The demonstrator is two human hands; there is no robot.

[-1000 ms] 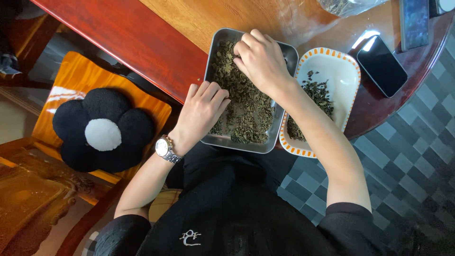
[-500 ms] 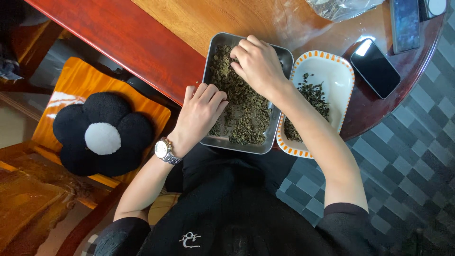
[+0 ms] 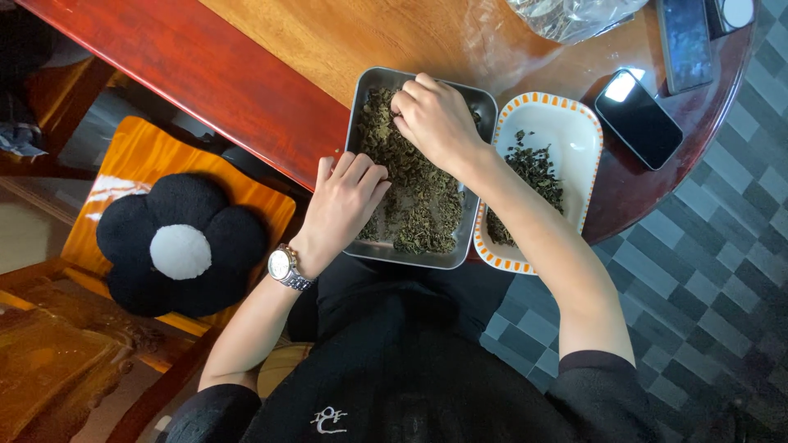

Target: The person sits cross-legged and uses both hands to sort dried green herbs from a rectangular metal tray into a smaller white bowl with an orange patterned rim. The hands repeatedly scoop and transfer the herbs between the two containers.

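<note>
Left hand (image 3: 349, 197) rests on the near left rim of a rectangular metal tray (image 3: 366, 246), fingers together and curled over the edge, touching the dried leaves (image 3: 419, 205) that fill the tray; it grips nothing that can be made out. A metal wristwatch (image 3: 284, 267) sits on that wrist. To the far left, a black flower-shaped cushion (image 3: 176, 246) with a white centre lies on an orange wooden chair (image 3: 123, 172), well apart from the tray.

Right hand (image 3: 435, 119) is positioned over the far part of the tray, fingertips pinched together down in the leaves; whether a piece is held between them cannot be told. The tray stands on a reddish-brown wooden table (image 3: 205, 66), at its near edge.

Just right of the tray, touching it, is a white dish with an orange-patterned rim (image 3: 574, 111), holding a smaller pile of darker leaves (image 3: 538, 168). Further right lies a black phone (image 3: 639, 119), with a second phone (image 3: 683, 41) beyond it. A clear plastic bag (image 3: 566, 12) lies at the far edge.
</note>
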